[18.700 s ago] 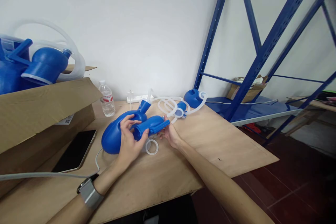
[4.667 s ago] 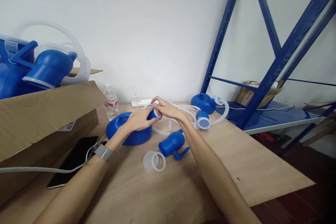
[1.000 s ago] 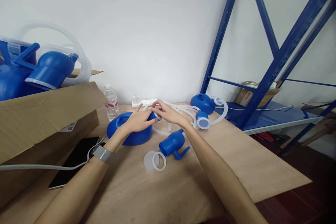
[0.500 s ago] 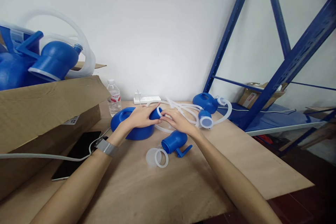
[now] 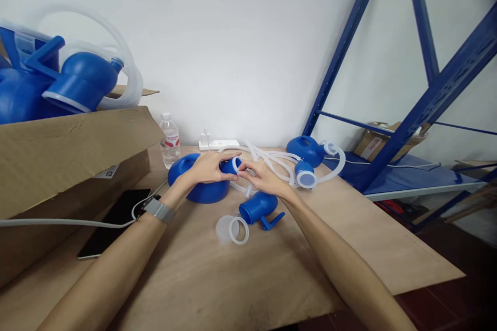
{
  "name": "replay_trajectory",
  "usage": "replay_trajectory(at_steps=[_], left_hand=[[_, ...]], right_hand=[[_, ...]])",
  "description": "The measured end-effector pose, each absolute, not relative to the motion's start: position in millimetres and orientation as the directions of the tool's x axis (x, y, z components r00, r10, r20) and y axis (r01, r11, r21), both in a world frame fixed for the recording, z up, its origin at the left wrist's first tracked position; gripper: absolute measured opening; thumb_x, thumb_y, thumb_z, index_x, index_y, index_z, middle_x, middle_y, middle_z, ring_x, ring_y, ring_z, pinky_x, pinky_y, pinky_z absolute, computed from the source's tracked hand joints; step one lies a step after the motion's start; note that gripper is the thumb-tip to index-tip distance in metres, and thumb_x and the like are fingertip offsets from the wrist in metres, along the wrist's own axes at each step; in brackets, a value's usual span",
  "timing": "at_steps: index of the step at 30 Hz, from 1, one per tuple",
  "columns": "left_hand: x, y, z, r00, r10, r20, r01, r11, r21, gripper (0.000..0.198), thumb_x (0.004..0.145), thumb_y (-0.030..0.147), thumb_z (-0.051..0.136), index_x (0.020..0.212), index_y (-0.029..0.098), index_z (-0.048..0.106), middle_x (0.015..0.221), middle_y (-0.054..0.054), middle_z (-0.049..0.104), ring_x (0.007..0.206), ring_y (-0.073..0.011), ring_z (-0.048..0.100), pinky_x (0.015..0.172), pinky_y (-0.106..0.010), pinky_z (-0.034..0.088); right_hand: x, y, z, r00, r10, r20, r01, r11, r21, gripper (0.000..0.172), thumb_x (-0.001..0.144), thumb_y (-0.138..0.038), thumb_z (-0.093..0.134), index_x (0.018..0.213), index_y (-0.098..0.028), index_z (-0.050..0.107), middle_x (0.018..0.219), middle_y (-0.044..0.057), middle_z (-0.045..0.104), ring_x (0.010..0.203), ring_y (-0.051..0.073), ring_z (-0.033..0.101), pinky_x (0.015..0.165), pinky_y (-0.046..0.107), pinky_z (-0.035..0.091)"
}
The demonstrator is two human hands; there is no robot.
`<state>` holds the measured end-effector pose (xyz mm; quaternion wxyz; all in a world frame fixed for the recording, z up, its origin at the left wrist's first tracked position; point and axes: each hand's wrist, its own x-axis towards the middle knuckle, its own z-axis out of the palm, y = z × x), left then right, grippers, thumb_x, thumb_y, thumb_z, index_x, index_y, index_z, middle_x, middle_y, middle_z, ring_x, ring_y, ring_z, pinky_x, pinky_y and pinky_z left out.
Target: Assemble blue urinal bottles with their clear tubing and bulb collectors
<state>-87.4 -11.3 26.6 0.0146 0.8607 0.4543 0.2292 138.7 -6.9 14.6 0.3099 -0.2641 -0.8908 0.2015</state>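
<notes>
A blue plastic jug (image 5: 209, 193) lies on the table with its neck towards the right. Around that neck my left hand (image 5: 208, 166) is closed, thumb below and fingers above. At the neck's mouth sits a white ring (image 5: 236, 163), and the fingertips of my right hand (image 5: 263, 178) pinch its right edge. Just in front lies a blue angled cup piece (image 5: 258, 208) with a handle, its open end facing left. Beside it are a loose white ring (image 5: 245, 238) and a translucent disc (image 5: 225, 228).
White hoses (image 5: 277, 163) run behind my hands to another blue jug (image 5: 305, 151) and a capped blue cup (image 5: 306, 178). Left stands a cardboard box (image 5: 77, 160) of blue parts, near a water bottle (image 5: 170, 142) and phone (image 5: 112, 222). A blue rack (image 5: 407, 119) stands right.
The view has shifted slightly. My right fingertips stay at the ring, and the jug's mouth now faces me a little more. Both hands keep their hold.
</notes>
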Motion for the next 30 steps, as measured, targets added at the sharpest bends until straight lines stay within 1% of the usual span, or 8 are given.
replay_trajectory(at_steps=[2, 5, 7, 10, 15, 25, 28, 30], left_hand=[[-88.4, -11.4, 26.7, 0.489, 0.783, 0.385, 0.760, -0.599, 0.253, 0.076, 0.080, 0.062, 0.068, 0.148, 0.031, 0.051, 0.123, -0.004, 0.074, 0.111, -0.0309, 0.068, 0.098, -0.038, 0.048], [-89.6, -11.2, 26.3, 0.497, 0.771, 0.399, 0.729, -0.620, 0.289, 0.069, 0.085, 0.058, 0.063, 0.147, 0.030, 0.052, 0.133, -0.004, 0.069, 0.118, -0.0308, 0.065, 0.105, -0.039, 0.045], [-89.7, -11.3, 26.4, 0.493, 0.773, 0.399, 0.725, -0.619, 0.303, 0.066, 0.085, 0.053, 0.063, 0.146, 0.031, 0.053, 0.137, -0.003, 0.066, 0.120, -0.0310, 0.064, 0.106, -0.040, 0.044], [-89.1, -12.3, 27.5, 0.494, 0.777, 0.390, 0.736, -0.612, 0.290, 0.067, 0.083, 0.046, 0.063, 0.147, 0.031, 0.053, 0.141, -0.002, 0.063, 0.122, -0.0325, 0.063, 0.106, -0.041, 0.045], [-89.3, -13.4, 27.9, 0.501, 0.767, 0.400, 0.733, -0.622, 0.274, 0.068, 0.084, 0.052, 0.061, 0.147, 0.029, 0.052, 0.146, -0.002, 0.059, 0.130, -0.0322, 0.057, 0.110, -0.040, 0.042], [-90.0, -11.5, 23.6, 0.506, 0.756, 0.414, 0.722, -0.635, 0.276, 0.062, 0.089, 0.054, 0.057, 0.147, 0.033, 0.052, 0.145, 0.000, 0.060, 0.127, -0.0311, 0.059, 0.112, -0.043, 0.039], [-91.2, -9.0, 22.5, 0.536, 0.736, 0.413, 0.704, -0.660, 0.263, 0.059, 0.091, 0.052, 0.055, 0.146, 0.032, 0.052, 0.147, 0.000, 0.058, 0.130, -0.0286, 0.057, 0.117, -0.045, 0.033], [-91.1, -8.3, 21.4, 0.564, 0.713, 0.416, 0.691, -0.683, 0.235, 0.056, 0.094, 0.051, 0.051, 0.146, 0.031, 0.050, 0.149, -0.001, 0.056, 0.134, -0.0262, 0.054, 0.122, -0.048, 0.024]], right_hand=[[138.5, -6.6, 14.3, -0.668, 0.592, 0.451, 0.337, 0.781, -0.526, 0.019, 0.097, -0.035, 0.054, 0.090, -0.020, 0.064, 0.081, 0.000, 0.063, 0.072, 0.016, 0.053, 0.071, 0.028, 0.039], [138.4, -6.4, 13.3, -0.668, 0.582, 0.464, 0.324, 0.789, -0.523, 0.019, 0.097, -0.035, 0.054, 0.092, -0.020, 0.063, 0.081, 0.001, 0.063, 0.073, 0.017, 0.054, 0.071, 0.028, 0.040], [138.4, -6.9, 13.1, -0.669, 0.579, 0.467, 0.324, 0.792, -0.518, 0.019, 0.097, -0.035, 0.053, 0.093, -0.020, 0.063, 0.082, 0.001, 0.063, 0.073, 0.017, 0.054, 0.071, 0.028, 0.040], [138.5, -8.4, 13.4, -0.658, 0.594, 0.463, 0.350, 0.786, -0.510, 0.019, 0.098, -0.035, 0.053, 0.092, -0.020, 0.063, 0.081, 0.001, 0.062, 0.072, 0.016, 0.053, 0.071, 0.028, 0.039], [138.7, -8.9, 13.0, -0.658, 0.576, 0.485, 0.346, 0.804, -0.484, 0.020, 0.099, -0.035, 0.052, 0.092, -0.019, 0.063, 0.078, 0.000, 0.061, 0.068, 0.015, 0.051, 0.070, 0.027, 0.039], [137.6, -10.4, 11.3, -0.649, 0.565, 0.510, 0.338, 0.814, -0.473, 0.018, 0.099, -0.032, 0.051, 0.093, -0.019, 0.062, 0.076, -0.002, 0.058, 0.066, 0.014, 0.049, 0.069, 0.026, 0.039], [137.4, -11.2, 11.1, -0.649, 0.565, 0.510, 0.336, 0.813, -0.475, 0.017, 0.099, -0.032, 0.051, 0.093, -0.020, 0.061, 0.077, -0.001, 0.058, 0.068, 0.014, 0.050, 0.069, 0.027, 0.039], [137.3, -11.1, 10.3, -0.645, 0.565, 0.514, 0.330, 0.813, -0.479, 0.017, 0.100, -0.032, 0.050, 0.094, -0.020, 0.061, 0.079, -0.001, 0.059, 0.069, 0.014, 0.051, 0.070, 0.027, 0.039]])
